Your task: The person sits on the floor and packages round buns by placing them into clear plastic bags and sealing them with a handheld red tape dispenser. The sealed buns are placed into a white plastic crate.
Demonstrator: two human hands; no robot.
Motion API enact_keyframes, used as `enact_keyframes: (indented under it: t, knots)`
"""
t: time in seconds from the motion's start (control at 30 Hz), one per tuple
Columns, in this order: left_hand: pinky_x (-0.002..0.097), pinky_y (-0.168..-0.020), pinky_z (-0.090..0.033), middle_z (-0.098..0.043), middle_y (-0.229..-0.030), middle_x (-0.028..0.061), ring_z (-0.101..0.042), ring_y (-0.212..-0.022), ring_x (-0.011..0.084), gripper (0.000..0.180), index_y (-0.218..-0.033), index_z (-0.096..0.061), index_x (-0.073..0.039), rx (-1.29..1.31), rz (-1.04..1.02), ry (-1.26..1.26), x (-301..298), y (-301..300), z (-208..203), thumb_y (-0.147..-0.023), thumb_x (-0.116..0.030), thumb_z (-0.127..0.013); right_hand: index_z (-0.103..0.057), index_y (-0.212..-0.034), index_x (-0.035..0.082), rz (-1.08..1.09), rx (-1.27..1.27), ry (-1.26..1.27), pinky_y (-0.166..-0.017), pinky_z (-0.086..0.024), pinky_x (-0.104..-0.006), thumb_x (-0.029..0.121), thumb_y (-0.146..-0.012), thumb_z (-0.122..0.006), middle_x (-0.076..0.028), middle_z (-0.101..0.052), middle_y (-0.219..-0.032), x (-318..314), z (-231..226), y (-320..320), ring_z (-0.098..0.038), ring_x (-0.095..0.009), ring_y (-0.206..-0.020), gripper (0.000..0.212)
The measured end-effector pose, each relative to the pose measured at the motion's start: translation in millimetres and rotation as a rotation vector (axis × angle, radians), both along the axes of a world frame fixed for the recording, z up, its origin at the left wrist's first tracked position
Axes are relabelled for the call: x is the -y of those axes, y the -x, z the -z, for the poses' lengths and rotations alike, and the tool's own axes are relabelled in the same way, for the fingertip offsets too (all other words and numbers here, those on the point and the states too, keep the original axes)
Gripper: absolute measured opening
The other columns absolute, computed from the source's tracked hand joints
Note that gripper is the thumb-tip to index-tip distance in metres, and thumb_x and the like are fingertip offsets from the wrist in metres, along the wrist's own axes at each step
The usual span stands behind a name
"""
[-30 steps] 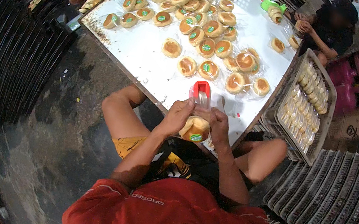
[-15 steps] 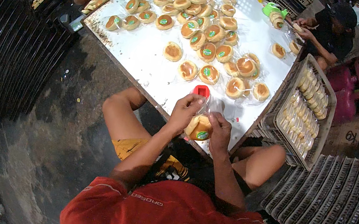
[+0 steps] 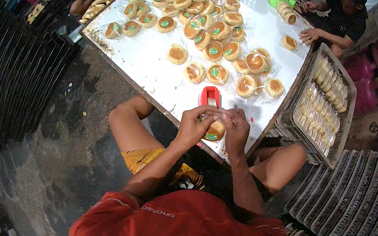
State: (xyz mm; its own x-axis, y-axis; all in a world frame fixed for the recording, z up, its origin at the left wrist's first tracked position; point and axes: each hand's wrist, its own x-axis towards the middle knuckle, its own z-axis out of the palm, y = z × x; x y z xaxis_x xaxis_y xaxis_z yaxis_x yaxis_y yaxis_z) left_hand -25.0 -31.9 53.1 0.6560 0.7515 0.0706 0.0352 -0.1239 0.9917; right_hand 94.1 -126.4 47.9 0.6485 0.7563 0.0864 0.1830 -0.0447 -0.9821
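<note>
Close to the table's near edge, a round browned bun (image 3: 215,132) in a clear plastic bag with a green label hangs between my hands. My left hand (image 3: 192,126) pinches the bag's gathered top from the left. From the right, my right hand (image 3: 237,131) pinches the same top, fingers bent and nearly touching the left ones. Just beyond my fingertips stands a red tape dispenser (image 3: 210,94), its near end partly hidden by my hands. A bagged bun (image 3: 193,72) and another labelled one (image 3: 217,74) lie beyond it.
Many buns, several bagged and labelled, spread over the white table (image 3: 151,76). A crate (image 3: 295,119) of wrapped rolls stands at the right edge, stacked trays (image 3: 353,192) below it. A co-worker's hand (image 3: 310,36) rests far right near a green dispenser (image 3: 276,0); another person sits far left.
My hands have come together at the bag's top, which was spread between them before. The bun now shows less between them. The far-right co-worker's hands have moved apart.
</note>
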Motion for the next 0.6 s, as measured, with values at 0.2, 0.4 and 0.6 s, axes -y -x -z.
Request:
enact_keyframes:
  t: [0.2,0.4,0.6]
  knots:
    - [0.0279,-0.074,-0.051,-0.067,-0.084,0.008,-0.063,-0.082,0.0126,0.029,-0.109,-0.058,0.001,0.002,0.014,0.232,-0.5,-4.4,9.2,-0.083,0.0,-0.072,-0.068,-0.094,-0.003,-0.122,-0.362,0.031,-0.085,-0.047,-0.0299,0.008,-0.09,-0.062,-0.008,-0.065,-0.094,0.8,21.6,-23.0,-0.061,-0.016,-0.091,0.013]
    - [0.0261,-0.068,-0.051,-0.063,-0.086,0.0045,-0.06,-0.081,0.0122,0.022,-0.102,-0.061,0.0,0.0,-0.104,0.214,1.4,-4.3,19.8,-0.085,-0.005,-0.073,-0.065,-0.093,-0.003,-0.116,0.304,0.031,-0.082,-0.047,-0.0307,0.01,-0.091,-0.062,-0.008,-0.063,-0.096,2.9,24.4,-15.1,-0.06,-0.017,-0.089,0.014]
    - [0.0269,-0.07,-0.044,-0.054,-0.087,0.0031,-0.053,-0.077,0.0116,0.016,-0.087,-0.062,0.001,-0.001,-0.179,0.335,7.3,-7.7,37.5,-0.092,-0.013,-0.066,-0.062,-0.089,-0.001,0.057,-0.103,-0.064,-0.079,-0.046,-0.0298,0.013,-0.092,-0.063,-0.007,-0.059,-0.091,-4.9,36.6,-2.7,-0.057,-0.015,-0.083,0.015]
